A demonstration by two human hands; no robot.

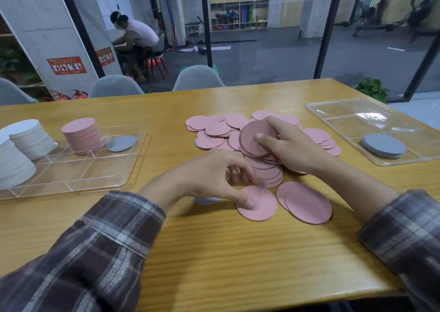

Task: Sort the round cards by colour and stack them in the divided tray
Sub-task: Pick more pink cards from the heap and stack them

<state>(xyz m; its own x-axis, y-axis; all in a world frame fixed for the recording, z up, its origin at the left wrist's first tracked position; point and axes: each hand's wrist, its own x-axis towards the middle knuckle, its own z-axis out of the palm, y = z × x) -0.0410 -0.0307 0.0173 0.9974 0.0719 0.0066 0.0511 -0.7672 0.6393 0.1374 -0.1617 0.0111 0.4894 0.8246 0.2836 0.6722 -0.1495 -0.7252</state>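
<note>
Hands share the work: right hand (292, 147) grips an upright bundle of pink cards (258, 138) above the table's pile (214, 130), left hand (214, 176) thumbs a loose pink card (259, 207), pinch unclear; square edges before reaching the divided tray (71, 188).

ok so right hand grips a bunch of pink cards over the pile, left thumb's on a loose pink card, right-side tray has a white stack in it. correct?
No: in the head view the stack in the right-side tray is grey, not white. The rest holds: right hand grips a bunch of pink cards over the pile, left hand has its thumb on a loose pink card.
</note>
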